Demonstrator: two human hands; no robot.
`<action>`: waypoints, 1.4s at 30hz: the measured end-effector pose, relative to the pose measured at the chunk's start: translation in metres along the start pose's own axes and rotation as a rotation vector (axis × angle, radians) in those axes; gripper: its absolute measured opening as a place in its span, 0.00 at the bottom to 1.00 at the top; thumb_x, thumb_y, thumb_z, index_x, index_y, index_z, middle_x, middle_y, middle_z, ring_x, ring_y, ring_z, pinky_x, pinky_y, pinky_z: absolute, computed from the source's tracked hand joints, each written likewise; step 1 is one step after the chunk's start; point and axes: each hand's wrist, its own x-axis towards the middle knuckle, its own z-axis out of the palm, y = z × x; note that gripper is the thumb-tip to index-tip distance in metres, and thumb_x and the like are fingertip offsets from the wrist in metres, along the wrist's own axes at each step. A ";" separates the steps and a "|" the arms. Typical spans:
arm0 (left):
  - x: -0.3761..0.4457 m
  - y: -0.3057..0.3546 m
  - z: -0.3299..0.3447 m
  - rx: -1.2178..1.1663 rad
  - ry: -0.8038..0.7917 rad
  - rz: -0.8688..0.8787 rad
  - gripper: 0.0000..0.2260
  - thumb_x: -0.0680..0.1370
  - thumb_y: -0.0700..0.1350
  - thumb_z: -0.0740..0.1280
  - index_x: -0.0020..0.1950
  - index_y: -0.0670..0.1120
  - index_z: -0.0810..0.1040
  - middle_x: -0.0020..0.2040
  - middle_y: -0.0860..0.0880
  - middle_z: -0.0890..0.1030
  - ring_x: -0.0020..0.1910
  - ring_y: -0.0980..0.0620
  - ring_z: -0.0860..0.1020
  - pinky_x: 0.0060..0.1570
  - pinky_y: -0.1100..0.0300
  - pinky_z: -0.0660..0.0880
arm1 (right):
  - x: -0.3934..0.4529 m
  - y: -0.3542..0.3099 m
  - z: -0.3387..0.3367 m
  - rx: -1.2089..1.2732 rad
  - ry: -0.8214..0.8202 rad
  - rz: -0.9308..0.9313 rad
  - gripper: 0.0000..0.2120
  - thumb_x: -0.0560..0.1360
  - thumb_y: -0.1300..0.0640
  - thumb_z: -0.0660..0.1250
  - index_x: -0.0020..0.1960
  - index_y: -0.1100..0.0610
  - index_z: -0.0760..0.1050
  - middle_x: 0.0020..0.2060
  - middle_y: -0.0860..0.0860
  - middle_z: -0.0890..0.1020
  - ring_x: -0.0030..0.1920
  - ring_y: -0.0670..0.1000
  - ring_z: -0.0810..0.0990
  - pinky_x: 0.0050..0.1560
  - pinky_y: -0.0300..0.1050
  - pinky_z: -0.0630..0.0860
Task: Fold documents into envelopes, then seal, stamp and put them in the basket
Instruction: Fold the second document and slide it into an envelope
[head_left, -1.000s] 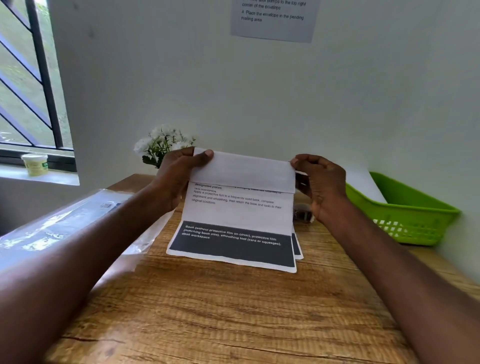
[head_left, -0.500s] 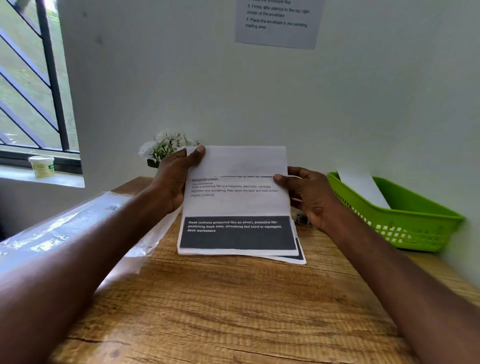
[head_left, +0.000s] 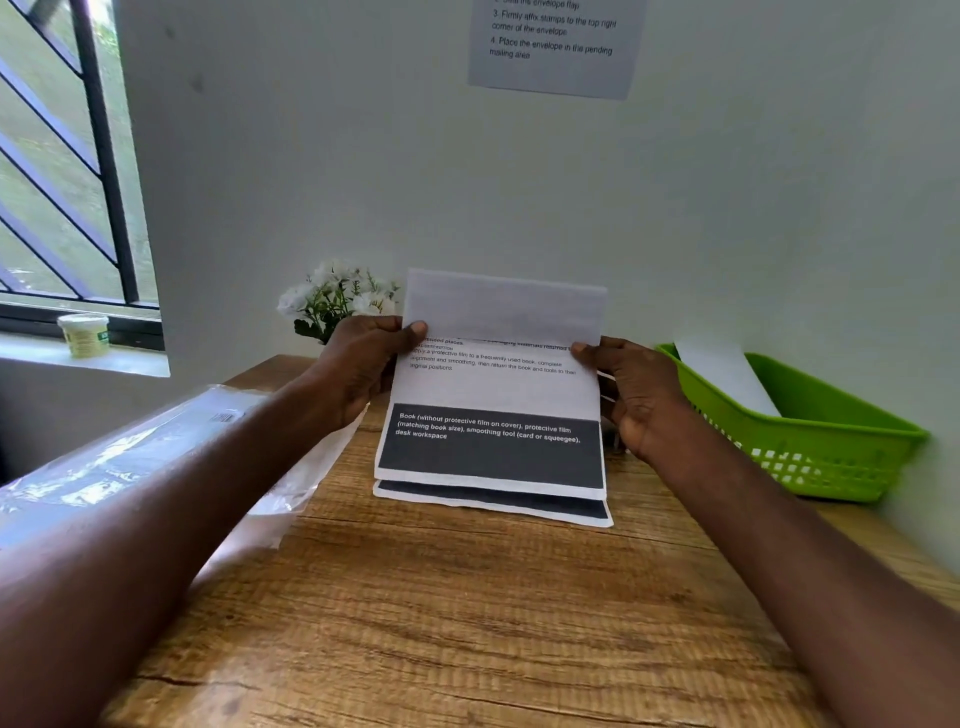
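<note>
I hold a printed document (head_left: 493, 395) upright over the wooden desk (head_left: 467, 613), its top third folded forward over the text and a dark band across its bottom. My left hand (head_left: 363, 364) pinches its left edge at the fold, thumb on the front. My right hand (head_left: 631, 389) pinches the right edge at the same height. Under it another printed sheet (head_left: 493, 506) lies flat on the desk. A green plastic basket (head_left: 810, 447) stands at the right against the wall with a white envelope (head_left: 722, 371) leaning inside.
A clear plastic packet (head_left: 130, 452) lies along the desk's left side under my left forearm. White flowers (head_left: 337, 299) stand behind the document by the wall. A small tub (head_left: 83, 335) sits on the window sill. An instruction sheet (head_left: 556, 41) hangs on the wall.
The document has been lifted off the desk and tilted more upright. My right hand slid from the top corner down to the fold on the right edge. The lower sheet now shows beneath.
</note>
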 end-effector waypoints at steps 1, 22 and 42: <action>0.001 0.000 0.001 0.031 0.040 -0.002 0.08 0.83 0.41 0.68 0.58 0.38 0.83 0.52 0.39 0.88 0.49 0.43 0.88 0.45 0.51 0.86 | 0.000 0.000 0.000 0.005 0.027 -0.006 0.11 0.70 0.66 0.77 0.52 0.60 0.82 0.43 0.56 0.87 0.35 0.53 0.86 0.33 0.43 0.81; -0.003 0.005 0.002 -0.035 0.117 -0.008 0.14 0.82 0.33 0.62 0.52 0.43 0.87 0.46 0.40 0.88 0.35 0.47 0.86 0.28 0.60 0.79 | -0.002 -0.002 -0.006 -0.022 -0.040 0.008 0.10 0.76 0.66 0.67 0.44 0.55 0.84 0.42 0.56 0.86 0.32 0.54 0.84 0.34 0.43 0.81; -0.003 -0.005 0.002 0.180 0.107 -0.021 0.14 0.76 0.45 0.77 0.52 0.36 0.83 0.47 0.41 0.87 0.42 0.47 0.87 0.39 0.55 0.84 | -0.004 -0.001 0.002 0.025 0.034 -0.062 0.09 0.74 0.68 0.71 0.47 0.55 0.84 0.41 0.54 0.85 0.36 0.54 0.83 0.34 0.41 0.81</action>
